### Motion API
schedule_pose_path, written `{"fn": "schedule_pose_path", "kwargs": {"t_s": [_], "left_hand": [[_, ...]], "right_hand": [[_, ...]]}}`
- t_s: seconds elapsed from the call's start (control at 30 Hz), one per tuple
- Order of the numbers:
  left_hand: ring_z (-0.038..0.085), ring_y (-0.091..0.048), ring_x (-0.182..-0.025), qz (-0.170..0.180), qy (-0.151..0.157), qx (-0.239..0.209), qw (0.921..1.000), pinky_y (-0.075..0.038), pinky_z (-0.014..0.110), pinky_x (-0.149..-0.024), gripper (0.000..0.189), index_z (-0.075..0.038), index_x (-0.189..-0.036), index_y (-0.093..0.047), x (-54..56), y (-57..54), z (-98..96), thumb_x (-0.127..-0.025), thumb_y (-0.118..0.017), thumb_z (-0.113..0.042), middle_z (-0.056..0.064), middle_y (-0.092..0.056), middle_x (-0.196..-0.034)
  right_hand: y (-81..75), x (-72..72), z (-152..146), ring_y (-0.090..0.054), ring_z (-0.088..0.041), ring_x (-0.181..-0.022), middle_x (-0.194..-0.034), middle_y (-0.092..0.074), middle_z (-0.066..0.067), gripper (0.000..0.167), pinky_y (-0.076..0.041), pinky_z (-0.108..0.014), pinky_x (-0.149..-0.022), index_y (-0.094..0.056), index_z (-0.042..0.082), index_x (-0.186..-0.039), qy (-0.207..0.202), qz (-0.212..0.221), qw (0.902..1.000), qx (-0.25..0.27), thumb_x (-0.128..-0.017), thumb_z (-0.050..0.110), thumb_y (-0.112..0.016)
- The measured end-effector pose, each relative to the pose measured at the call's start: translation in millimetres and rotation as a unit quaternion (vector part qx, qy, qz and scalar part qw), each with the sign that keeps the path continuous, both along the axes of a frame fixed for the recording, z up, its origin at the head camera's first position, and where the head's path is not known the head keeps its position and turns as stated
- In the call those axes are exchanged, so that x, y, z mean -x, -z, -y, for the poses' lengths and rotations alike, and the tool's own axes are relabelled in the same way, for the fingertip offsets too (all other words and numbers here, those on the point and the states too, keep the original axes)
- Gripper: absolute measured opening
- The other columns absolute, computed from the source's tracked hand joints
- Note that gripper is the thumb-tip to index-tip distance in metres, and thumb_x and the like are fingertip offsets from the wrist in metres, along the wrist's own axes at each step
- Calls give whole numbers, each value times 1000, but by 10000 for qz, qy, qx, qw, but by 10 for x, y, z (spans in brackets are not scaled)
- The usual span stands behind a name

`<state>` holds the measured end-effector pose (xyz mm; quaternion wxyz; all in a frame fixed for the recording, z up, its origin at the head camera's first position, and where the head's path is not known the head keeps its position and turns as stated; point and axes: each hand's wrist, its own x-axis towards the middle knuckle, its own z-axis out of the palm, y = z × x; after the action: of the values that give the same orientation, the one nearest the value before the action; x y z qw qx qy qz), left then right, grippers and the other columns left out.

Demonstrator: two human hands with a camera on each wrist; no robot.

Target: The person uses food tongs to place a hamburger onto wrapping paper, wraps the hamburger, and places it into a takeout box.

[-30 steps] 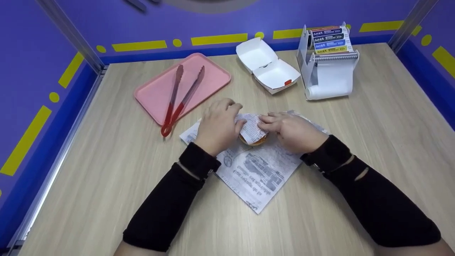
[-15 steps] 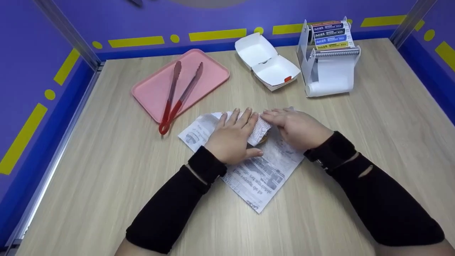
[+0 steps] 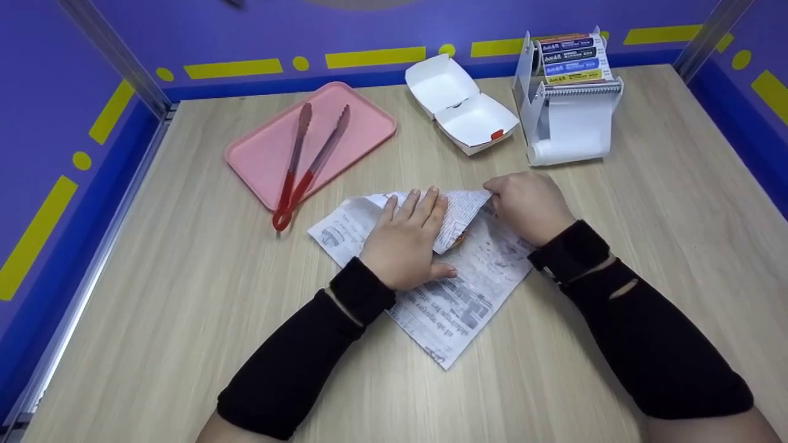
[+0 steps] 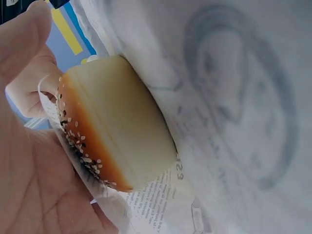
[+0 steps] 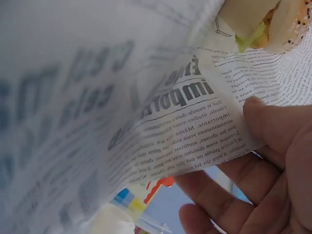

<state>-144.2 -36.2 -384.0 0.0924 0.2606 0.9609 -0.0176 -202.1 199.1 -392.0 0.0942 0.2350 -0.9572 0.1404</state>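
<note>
Head view: hands, two; newsprint-patterned paper (image 3: 458, 326), one thin sheet, on a wood-grain table (image 3: 154, 307); burger (image 5: 267, 28), one, mid-table, mostly hidden beneath the folded flap. Left hand (image 3: 409, 243) lay flat on the flap over the burger, fingers straight; right hand (image 3: 532, 206) pinched the sheet's edge.

Beyond them stood: tray (image 3: 258, 160), one, pink, round-cornered; tongs (image 3: 291, 178), one pair, metal with red handles, arms splayed, handle end overhanging the tray; clamshell box (image 3: 477, 126), one, white card, lid open, red tab; dispenser (image 3: 569, 129), one, white, with at least four coloured label strips.

Left wrist view gave the bun's (image 4: 117, 126) smooth pale side, browned top and black and white seeds. Right wrist view added one green leaf (image 5: 253, 36) inside the burger, and the thumb above the sheet, fingers below.
</note>
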Motion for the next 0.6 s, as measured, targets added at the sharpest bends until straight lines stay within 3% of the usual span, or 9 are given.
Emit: {"fn": "schedule_pose_path", "kwargs": {"t_s": [0.1,0.27,0.5,0.6], "left_hand": [[34,-9,-165,-77,29,96,9999,-9,60,-132,117,-19,-171,-6,-27,-6,-14,-87,-56,-84,8,-2,-178],[38,-12,-164,-179,122,258,9994,-11,62,-131,111,-29,-171,-6,-47,-19,-33,-87,-55,-84,8,-3,-178],[36,-13,-164,-175,141,306,9993,-13,61,-131,109,-29,-171,-8,-66,-29,-44,-88,-57,-82,7,-4,-178],[36,-12,-164,-183,180,318,9992,-14,61,-131,109,-27,-171,-10,-79,-38,-52,-88,-56,-82,6,-4,-178]], "right_hand": [[-11,0,-16,-75,-41,-78,-92,-80,-17,18,-56,-56,-70,-80,5,-97,214,-40,9997,-144,-94,3,-63],[-52,25,-48,-74,-44,-84,-94,-79,-20,20,-55,-59,-78,-81,4,-104,680,242,9969,-304,-99,12,-63],[-52,96,-138,-72,-44,-91,-99,-80,-18,16,-51,-59,-90,-80,4,-99,884,579,9944,-72,-97,18,-72],[-54,133,-193,-70,-42,-93,-99,-78,-18,13,-50,-58,-92,-77,3,-98,880,951,9915,63,-96,16,-73]]}}
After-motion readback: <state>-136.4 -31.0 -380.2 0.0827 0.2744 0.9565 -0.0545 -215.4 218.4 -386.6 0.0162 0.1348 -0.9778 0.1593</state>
